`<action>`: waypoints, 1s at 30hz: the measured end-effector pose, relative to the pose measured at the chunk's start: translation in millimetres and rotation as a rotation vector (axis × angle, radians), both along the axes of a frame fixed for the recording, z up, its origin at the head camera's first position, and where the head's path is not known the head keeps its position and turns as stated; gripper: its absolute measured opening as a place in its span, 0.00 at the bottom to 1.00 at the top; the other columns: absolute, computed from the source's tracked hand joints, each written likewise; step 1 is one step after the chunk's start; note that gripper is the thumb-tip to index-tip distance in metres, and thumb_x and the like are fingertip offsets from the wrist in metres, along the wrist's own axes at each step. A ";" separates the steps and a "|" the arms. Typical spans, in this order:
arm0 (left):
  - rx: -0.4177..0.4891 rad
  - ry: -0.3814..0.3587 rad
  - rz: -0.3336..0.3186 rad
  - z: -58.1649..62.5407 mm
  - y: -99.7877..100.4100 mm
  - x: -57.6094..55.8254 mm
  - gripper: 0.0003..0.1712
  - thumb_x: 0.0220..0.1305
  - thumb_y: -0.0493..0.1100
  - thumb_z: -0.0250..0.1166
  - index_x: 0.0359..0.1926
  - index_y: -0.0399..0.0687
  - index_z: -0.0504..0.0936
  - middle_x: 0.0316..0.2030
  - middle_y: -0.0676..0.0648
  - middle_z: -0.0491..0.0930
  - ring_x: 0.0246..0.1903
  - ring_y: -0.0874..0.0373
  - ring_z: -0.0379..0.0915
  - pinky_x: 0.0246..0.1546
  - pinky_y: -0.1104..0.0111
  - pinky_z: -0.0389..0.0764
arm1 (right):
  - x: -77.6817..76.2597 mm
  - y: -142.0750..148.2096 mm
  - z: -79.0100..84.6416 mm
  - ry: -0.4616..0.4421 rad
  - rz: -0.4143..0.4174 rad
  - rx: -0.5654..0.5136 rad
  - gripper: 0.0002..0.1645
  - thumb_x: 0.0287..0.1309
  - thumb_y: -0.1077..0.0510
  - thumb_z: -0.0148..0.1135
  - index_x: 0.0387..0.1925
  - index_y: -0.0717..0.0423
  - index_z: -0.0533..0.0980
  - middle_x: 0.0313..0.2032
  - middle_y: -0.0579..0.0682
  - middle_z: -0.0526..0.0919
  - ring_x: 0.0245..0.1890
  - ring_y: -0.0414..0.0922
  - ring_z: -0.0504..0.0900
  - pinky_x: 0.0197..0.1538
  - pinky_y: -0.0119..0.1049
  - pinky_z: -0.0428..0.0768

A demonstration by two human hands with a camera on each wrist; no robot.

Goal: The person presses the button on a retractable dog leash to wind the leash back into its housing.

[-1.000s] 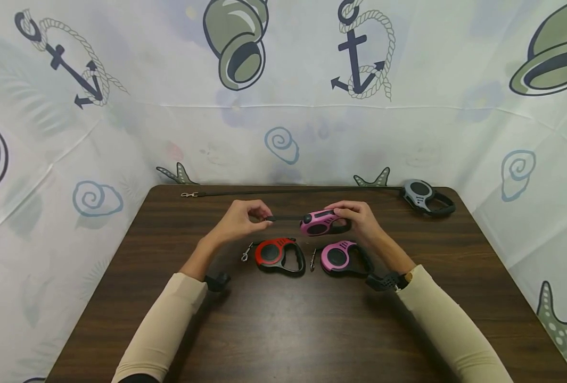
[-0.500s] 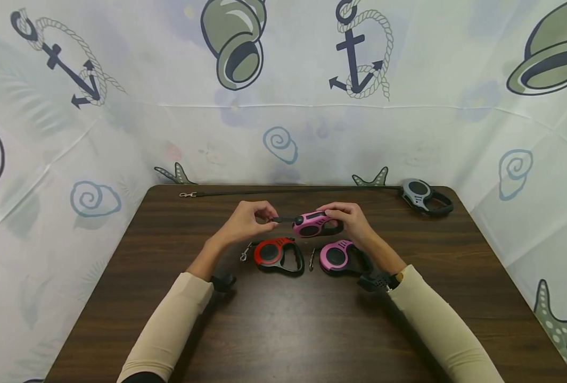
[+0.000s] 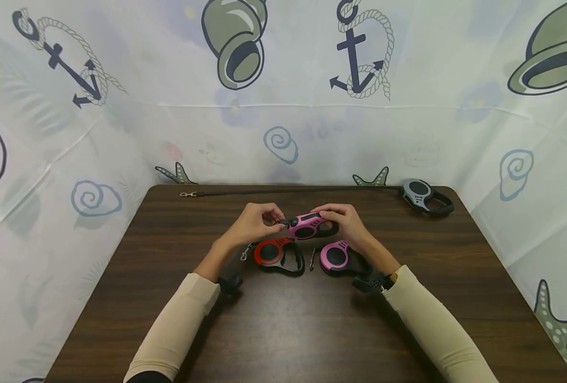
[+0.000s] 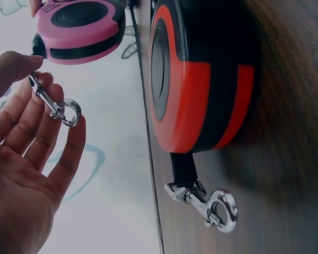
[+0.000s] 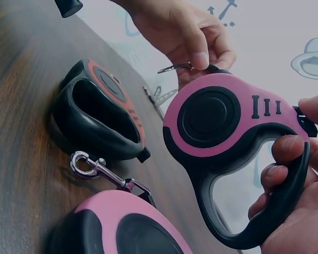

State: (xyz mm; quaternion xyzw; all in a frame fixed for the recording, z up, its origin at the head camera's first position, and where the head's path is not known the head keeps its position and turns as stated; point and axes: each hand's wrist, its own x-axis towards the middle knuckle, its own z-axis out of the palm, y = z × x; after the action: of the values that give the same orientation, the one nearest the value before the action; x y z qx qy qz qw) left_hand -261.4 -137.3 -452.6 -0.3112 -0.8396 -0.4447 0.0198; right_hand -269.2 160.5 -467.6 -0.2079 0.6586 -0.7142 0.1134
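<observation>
My right hand [image 3: 343, 219] grips the black handle of a pink retractable dog leash [image 5: 201, 114], its thumb at the button on top. The leash is held up over the table. At its nose end my left hand [image 3: 259, 222] pinches the short black strap close to the casing. The strap's metal snap hook [image 4: 55, 103] lies across the left fingers in the left wrist view. Below the hands, a red retractable leash [image 3: 270, 253] and a second pink retractable leash [image 3: 336, 257] lie on the table, each with its metal hook pointing left.
A grey retractable leash [image 3: 419, 192] sits at the table's far right corner. Its black cord [image 3: 288, 190] is stretched along the back edge to a metal hook [image 3: 188, 194] at left. A patterned white cloth [image 3: 312, 138] hangs behind the brown table [image 3: 283, 330].
My hands have drawn together, and the pink leash has moved left toward the left hand. The black strap between hand and casing has shortened to almost nothing.
</observation>
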 end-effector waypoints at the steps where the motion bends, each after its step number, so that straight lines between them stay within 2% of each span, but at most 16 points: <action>1: 0.000 0.003 0.001 0.0 0.6 -0.1 0.09 0.59 0.31 0.77 0.39 0.43 0.86 0.31 0.50 0.85 0.31 0.58 0.80 0.37 0.67 0.83 | 0.0 -0.9 0.0 0.001 -0.001 -0.001 0.22 0.76 0.60 0.57 0.57 0.79 0.78 0.46 0.47 0.88 0.44 0.46 0.78 0.49 0.39 0.76; 10: -0.008 -0.026 0.010 -1.3 2.1 0.0 0.09 0.60 0.33 0.78 0.40 0.43 0.87 0.31 0.50 0.85 0.31 0.58 0.80 0.36 0.68 0.82 | 0.9 -6.7 -1.4 0.020 -0.034 0.023 0.20 0.76 0.60 0.58 0.55 0.76 0.80 0.44 0.49 0.87 0.38 0.44 0.75 0.42 0.32 0.74; 19: -0.013 -0.015 0.032 -2.7 -2.6 -0.6 0.07 0.65 0.37 0.76 0.44 0.45 0.89 0.37 0.50 0.89 0.37 0.59 0.86 0.45 0.64 0.87 | -1.8 -12.4 0.6 0.021 -0.042 0.014 0.21 0.77 0.59 0.59 0.56 0.75 0.80 0.45 0.50 0.87 0.41 0.45 0.77 0.44 0.33 0.77; 25: 0.024 -0.050 0.067 -1.4 -6.4 -2.0 0.08 0.66 0.38 0.76 0.45 0.44 0.90 0.41 0.46 0.90 0.41 0.54 0.88 0.46 0.58 0.88 | -7.3 -19.3 -1.2 -0.006 -0.052 0.005 0.21 0.77 0.59 0.59 0.57 0.75 0.80 0.43 0.47 0.87 0.39 0.46 0.76 0.43 0.33 0.76; 30: 0.029 -0.080 0.088 -4.6 -10.2 -5.8 0.14 0.66 0.39 0.76 0.51 0.41 0.89 0.43 0.43 0.90 0.43 0.53 0.88 0.48 0.60 0.88 | -12.3 -27.4 -0.5 -0.025 -0.061 0.012 0.20 0.74 0.60 0.63 0.58 0.73 0.80 0.39 0.47 0.84 0.36 0.48 0.74 0.42 0.34 0.75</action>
State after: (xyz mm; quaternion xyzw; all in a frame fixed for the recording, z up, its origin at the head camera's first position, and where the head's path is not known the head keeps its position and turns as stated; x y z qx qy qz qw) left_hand -267.2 -147.5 -457.2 -0.2558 -0.8460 -0.4677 0.0103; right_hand -281.5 133.1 -468.1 -0.1782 0.6673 -0.7160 0.1011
